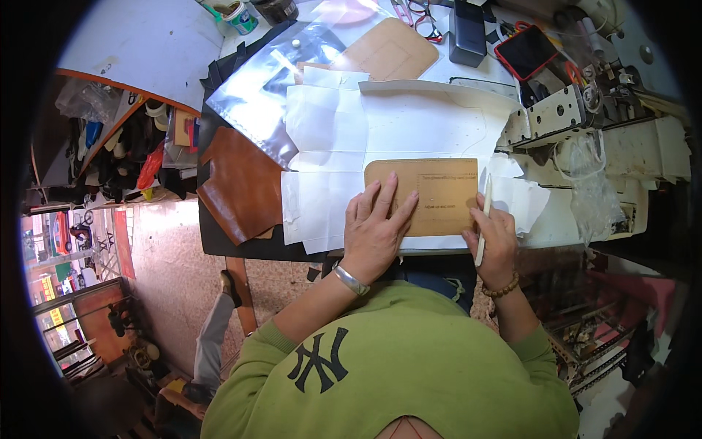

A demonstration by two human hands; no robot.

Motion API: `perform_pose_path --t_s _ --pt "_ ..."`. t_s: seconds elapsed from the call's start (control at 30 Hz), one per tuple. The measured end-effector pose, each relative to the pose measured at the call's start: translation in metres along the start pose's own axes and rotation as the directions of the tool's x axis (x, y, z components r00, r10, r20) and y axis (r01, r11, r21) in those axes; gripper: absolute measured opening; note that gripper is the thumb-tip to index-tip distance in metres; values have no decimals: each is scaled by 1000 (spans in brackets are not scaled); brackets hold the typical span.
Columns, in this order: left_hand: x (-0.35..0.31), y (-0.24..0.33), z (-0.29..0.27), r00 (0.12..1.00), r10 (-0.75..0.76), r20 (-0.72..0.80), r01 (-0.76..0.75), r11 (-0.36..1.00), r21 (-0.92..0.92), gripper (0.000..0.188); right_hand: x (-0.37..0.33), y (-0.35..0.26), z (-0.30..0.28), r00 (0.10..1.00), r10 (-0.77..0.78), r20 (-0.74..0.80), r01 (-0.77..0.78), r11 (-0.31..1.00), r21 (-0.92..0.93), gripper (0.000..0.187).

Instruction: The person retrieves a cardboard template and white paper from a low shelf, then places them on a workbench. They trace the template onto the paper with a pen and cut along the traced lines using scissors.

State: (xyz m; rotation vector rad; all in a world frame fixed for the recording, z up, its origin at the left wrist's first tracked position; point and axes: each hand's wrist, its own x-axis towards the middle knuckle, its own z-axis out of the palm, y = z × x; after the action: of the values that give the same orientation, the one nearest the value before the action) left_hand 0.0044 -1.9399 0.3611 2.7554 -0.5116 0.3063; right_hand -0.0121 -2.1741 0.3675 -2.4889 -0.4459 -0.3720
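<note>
A tan cardboard pattern piece (447, 201) with rounded left corners and a drawn rectangle lies on white paper (420, 121) close to the table's near edge. My left hand (374, 233) presses on its left part, fingers spread. At its right edge, my right hand (499, 238) grips a slim white pen-like stick (480, 252), held nearly upright in the picture. The fingertips of that hand touch the cardboard's edge. Which end of the stick is the working tip, I cannot tell. Left of the paper lies a piece of glossy brown leather (245, 186).
Clear plastic sheeting (267, 91) and another tan pattern piece (387, 50) lie beyond the paper. Scissors (424, 20), a dark box (467, 33) and a red-edged phone (526, 53) are at the back. A sewing machine (552, 115) stands right. Someone's leg (213, 340) shows lower left.
</note>
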Motion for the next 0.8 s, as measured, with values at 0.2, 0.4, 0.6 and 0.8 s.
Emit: perform_pose_path --t_s 0.2,0.4,0.6,0.8 --pt "3 -4 -1 999 27 26 -27 1000 -10 47 1 5 1 998 -36 -48 35 999 -16 33" --pt "5 -4 -1 997 60 49 -61 998 9 43 0 6 1 998 -17 -56 17 1000 -9 32" --pt "8 -5 -3 996 61 64 -57 996 -70 46 0 7 2 997 -22 -70 22 1000 1 33" --pt "14 -13 -3 999 47 -4 -47 980 -192 39 -2 9 0 999 -14 -31 15 999 36 34"
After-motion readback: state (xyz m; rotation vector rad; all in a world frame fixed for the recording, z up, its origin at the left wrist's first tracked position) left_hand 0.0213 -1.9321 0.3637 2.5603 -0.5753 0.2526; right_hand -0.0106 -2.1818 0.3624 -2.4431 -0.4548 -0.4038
